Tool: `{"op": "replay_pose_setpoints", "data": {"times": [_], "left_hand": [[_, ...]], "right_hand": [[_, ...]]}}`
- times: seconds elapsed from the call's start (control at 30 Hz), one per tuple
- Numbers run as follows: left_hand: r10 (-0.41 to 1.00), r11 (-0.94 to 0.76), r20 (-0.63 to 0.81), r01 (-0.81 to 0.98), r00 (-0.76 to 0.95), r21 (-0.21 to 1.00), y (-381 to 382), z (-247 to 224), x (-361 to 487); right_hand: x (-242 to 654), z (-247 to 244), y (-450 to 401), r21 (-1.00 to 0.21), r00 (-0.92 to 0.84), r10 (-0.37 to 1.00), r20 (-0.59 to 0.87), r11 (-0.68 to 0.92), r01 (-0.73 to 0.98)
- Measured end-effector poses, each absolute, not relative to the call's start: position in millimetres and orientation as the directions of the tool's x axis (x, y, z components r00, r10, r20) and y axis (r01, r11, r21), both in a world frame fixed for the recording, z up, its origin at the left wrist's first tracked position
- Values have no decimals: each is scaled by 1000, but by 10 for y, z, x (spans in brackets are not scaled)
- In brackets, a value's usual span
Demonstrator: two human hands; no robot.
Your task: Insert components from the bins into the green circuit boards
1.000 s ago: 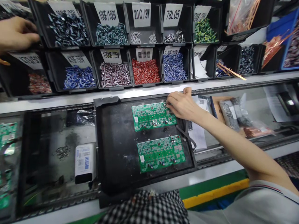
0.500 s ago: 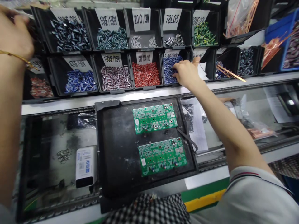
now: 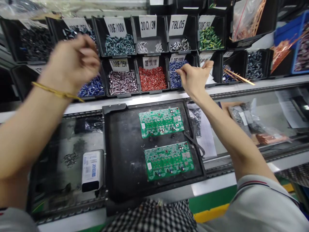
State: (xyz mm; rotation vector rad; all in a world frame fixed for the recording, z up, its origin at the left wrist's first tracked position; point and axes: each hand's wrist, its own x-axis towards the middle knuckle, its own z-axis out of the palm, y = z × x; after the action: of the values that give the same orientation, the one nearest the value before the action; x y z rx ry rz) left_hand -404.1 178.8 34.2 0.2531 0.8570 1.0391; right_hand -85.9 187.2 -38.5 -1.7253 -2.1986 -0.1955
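Note:
My left hand (image 3: 72,62) is raised in front of the left bins, its fingers curled together and smeared by motion; whatever they hold cannot be made out. Behind it sit blue capacitors (image 3: 91,87) and a bin of dark components (image 3: 36,43). Over the bin marked 2.2UF/100V, my right hand (image 3: 194,79) has its thumb and forefinger pinched at the small blue capacitors (image 3: 175,72); anything between the fingertips is too small to see. Below, two green circuit boards, an upper one (image 3: 161,122) and a lower one (image 3: 169,161), lie on a black tray (image 3: 123,154).
Red capacitors (image 3: 153,79) and purple ones (image 3: 122,82) fill neighbouring bins. Left of the tray stands a white box-shaped device (image 3: 92,170) near a small pile of metal parts (image 3: 71,159). Plastic bags (image 3: 251,119) and paper (image 3: 206,138) lie at the right.
My left hand has come away from the far-left bins, moving right and toward me, with its fingers curled. My right hand stays at the blue capacitors, its fingertips lifted slightly.

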Motion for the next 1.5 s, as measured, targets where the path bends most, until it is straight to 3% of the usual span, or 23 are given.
{"op": "replay_pose_setpoints", "data": {"times": [0.03,0.07,0.2,0.33,0.47,0.6,0.7,0.9,1.13,1.5], "left_hand": [[869,474,-445,-628,217,618,1615,288,-3807],[839,523,-488,-600,240,605,1445,223,-3567],[680,699,-668,-539,300,469,954,-53,-2785],[651,719,-677,-566,344,404,800,-154,-2475],[727,669,-599,-545,337,505,737,-135,-2363],[761,640,-484,-381,432,667,718,-173,-2361],[671,688,-504,-202,543,697,734,-225,-2471],[717,694,-623,-233,312,681,619,-243,-2614],[692,721,-604,-335,396,606,593,-261,-2566],[721,690,-580,-313,379,653,602,-310,-2574]], "right_hand": [[-930,-293,1744,-161,-210,912,354,280,946],[-1007,-200,1596,-220,-219,905,365,312,924],[-1253,42,997,-380,-373,868,328,482,789],[-1192,19,746,-491,-456,863,217,500,713],[-981,3,781,-580,-364,910,200,409,704],[-854,95,824,-617,-415,896,156,416,668],[-764,110,892,-580,-545,836,64,476,661],[-590,-218,1171,-328,-668,744,-28,624,709],[-602,-382,1224,-285,-712,702,-13,680,676],[-603,-352,1236,-192,-782,623,-23,765,615]]}}
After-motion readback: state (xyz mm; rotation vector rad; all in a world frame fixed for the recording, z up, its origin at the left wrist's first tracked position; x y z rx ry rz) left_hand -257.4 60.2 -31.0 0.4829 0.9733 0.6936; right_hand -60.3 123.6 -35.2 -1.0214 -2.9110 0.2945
